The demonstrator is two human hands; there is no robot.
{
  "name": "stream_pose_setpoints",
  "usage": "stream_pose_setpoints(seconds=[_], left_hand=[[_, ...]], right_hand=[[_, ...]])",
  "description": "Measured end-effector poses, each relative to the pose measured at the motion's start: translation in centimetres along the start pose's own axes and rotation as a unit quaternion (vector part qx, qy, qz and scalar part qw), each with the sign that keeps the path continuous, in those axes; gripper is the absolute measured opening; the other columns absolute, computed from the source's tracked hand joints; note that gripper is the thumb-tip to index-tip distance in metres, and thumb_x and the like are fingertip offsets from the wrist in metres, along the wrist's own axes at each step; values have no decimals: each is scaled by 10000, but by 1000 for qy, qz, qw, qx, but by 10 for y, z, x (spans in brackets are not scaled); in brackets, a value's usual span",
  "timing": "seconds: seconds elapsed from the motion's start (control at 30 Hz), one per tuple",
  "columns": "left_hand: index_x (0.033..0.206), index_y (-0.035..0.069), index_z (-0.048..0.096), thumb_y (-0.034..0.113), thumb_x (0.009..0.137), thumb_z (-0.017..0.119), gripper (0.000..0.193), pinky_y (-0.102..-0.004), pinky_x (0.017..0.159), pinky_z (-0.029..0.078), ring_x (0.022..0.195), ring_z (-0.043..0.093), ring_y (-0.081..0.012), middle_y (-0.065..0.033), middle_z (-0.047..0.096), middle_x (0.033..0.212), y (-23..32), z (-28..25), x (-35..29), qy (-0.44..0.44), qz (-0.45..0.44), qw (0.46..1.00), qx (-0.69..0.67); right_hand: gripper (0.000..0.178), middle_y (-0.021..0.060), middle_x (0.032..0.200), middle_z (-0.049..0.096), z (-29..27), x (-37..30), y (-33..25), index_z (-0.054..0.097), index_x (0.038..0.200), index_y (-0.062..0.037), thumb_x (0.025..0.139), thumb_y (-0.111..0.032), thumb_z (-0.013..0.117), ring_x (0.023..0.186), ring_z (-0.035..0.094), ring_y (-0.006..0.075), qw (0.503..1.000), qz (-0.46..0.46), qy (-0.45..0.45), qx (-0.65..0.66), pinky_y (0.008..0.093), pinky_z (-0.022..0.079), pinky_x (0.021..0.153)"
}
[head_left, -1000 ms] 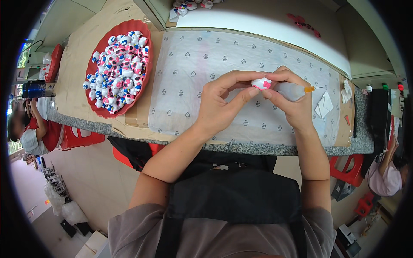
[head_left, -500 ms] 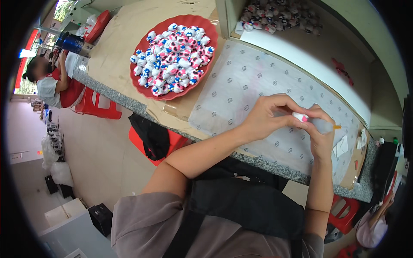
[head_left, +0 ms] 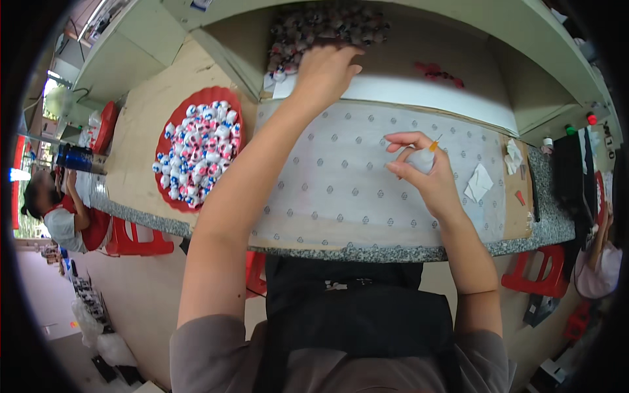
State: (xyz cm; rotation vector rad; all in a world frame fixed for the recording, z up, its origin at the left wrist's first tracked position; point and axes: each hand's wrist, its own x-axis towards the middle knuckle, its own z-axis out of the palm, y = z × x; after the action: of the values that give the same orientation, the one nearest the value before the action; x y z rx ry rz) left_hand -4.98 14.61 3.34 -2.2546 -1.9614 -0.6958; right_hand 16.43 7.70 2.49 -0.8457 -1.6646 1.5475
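My left hand (head_left: pixel 325 73) reaches into the shelf compartment beside a pile of small painted figurines (head_left: pixel 295 33). Its fingers and thumb are apart, and no object shows between them. Over the patterned sheet (head_left: pixel 341 183) on the table, my right hand (head_left: pixel 429 171) has a small translucent squeeze bottle (head_left: pixel 421 160) tucked in its palm. The bottle's orange needle tip (head_left: pixel 434 145) points up, while thumb and index finger stretch away from it. A red scalloped tray (head_left: pixel 237 118) at the left carries many white figurines (head_left: pixel 200 154) with pink and blue markings.
Pink pieces (head_left: pixel 440 74) lie deeper in the compartment. Crumpled white tissue (head_left: pixel 479 183) rests at the sheet's right, with another tissue (head_left: pixel 514 157) and a small red piece (head_left: pixel 519 197) on the cardboard. Another person (head_left: pixel 59 209) sits far left near a dark blue container (head_left: pixel 78 159).
My hands have parted. The left went up into the shelf, and the pink-and-white figurine no longer shows between my fingers. The right keeps the bottle. The whole view has shifted.
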Motion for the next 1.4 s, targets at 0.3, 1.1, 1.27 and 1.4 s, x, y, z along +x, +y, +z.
stream_pose_setpoints(seconds=[0.3, 1.1, 1.27, 1.4], left_hand=[[918, 107, 584, 122, 720, 536, 204, -368, 719, 449, 840, 564, -261, -97, 566, 981, -20, 99, 93, 192, 199, 923, 269], [1029, 18, 498, 61, 799, 540, 238, -247, 759, 467, 831, 567, -150, -110, 552, 1024, 56, -2, -132, -41, -280, 469, -837], [1110, 28, 440, 50, 808, 524, 314, -243, 742, 464, 827, 564, -134, -108, 544, 1043, 66, -7, -129, -17, -271, 496, -824], [1130, 29, 434, 21, 797, 528, 346, -221, 718, 447, 820, 557, -108, -80, 564, 982, 67, -5, -131, -9, -279, 541, -793]], right_hand=[[403, 49, 916, 452, -8, 7, 16, 382, 1064, -37, 694, -6, 539, 666, 466, 95, 997, 7, 45, 64, 208, 403, 567], [256, 108, 937, 503, -6, -3, -6, 471, 923, 1, 695, 3, 587, 754, 507, 144, 939, -73, 153, 298, 228, 411, 616], [295, 85, 861, 484, -12, -8, 2, 470, 884, -8, 649, -19, 646, 759, 498, 135, 957, -227, 148, 108, 232, 410, 649], [391, 90, 832, 491, -8, -10, 4, 462, 874, -26, 587, -11, 728, 727, 515, 137, 945, -310, 105, 15, 232, 431, 634]])
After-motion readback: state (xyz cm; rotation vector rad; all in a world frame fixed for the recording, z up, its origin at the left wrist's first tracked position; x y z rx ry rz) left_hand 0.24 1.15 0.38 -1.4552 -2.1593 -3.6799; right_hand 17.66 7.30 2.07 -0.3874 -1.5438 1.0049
